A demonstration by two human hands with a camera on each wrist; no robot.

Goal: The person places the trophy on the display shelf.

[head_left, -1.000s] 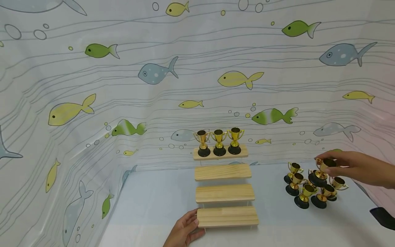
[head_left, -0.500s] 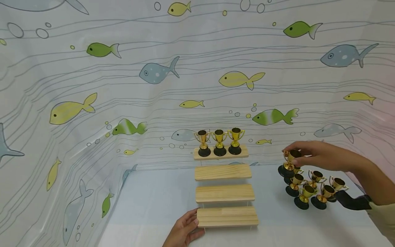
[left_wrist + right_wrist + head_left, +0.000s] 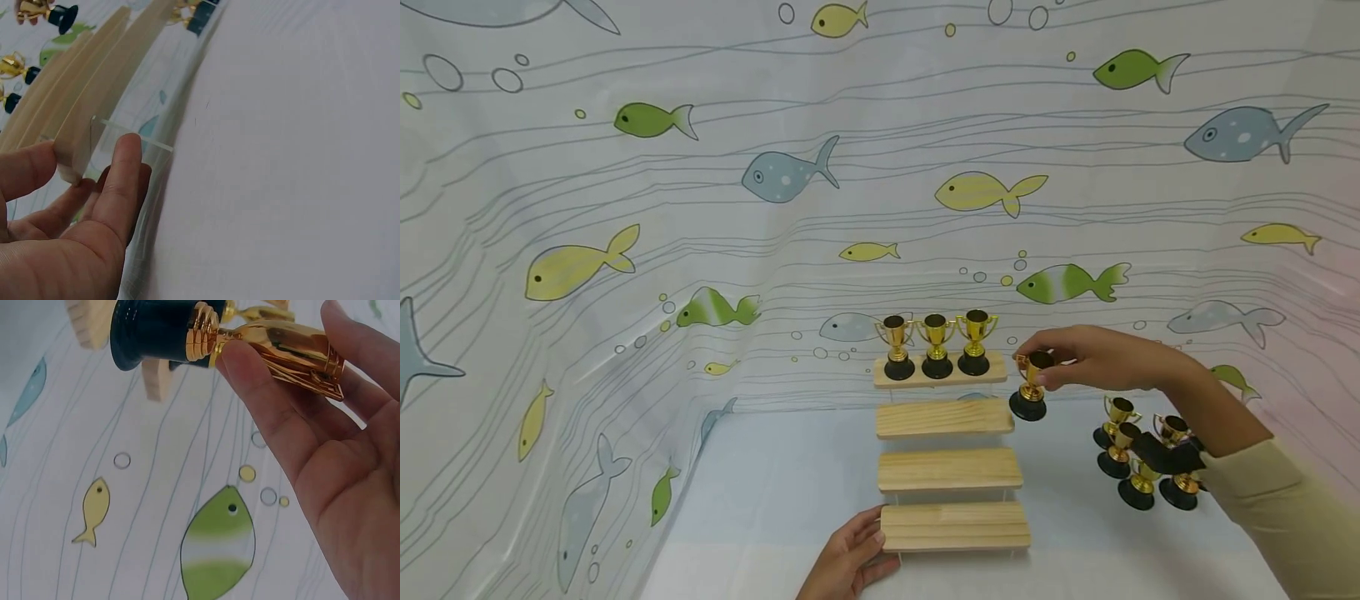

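Note:
My right hand grips a small gold trophy cup with a black base, upright in the air beside the right end of the second tier. In the right wrist view, fingers and thumb close round the gold cup, and the black base sticks out. My left hand holds the left end of the lowest board of a four-tier wooden display stand. The left wrist view has the thumb on one face of that board and fingers round its end. Three trophies stand upright in a row on the top tier.
Several more gold trophies stand grouped on the table at the right, partly behind my right forearm and black wrist strap. Thin clear supports carry the boards. A fish-patterned sheet hangs behind and at the sides.
My right hand has carried the trophy left from above the group on the right to beside the stand. My left hand has stayed at the lowest board.

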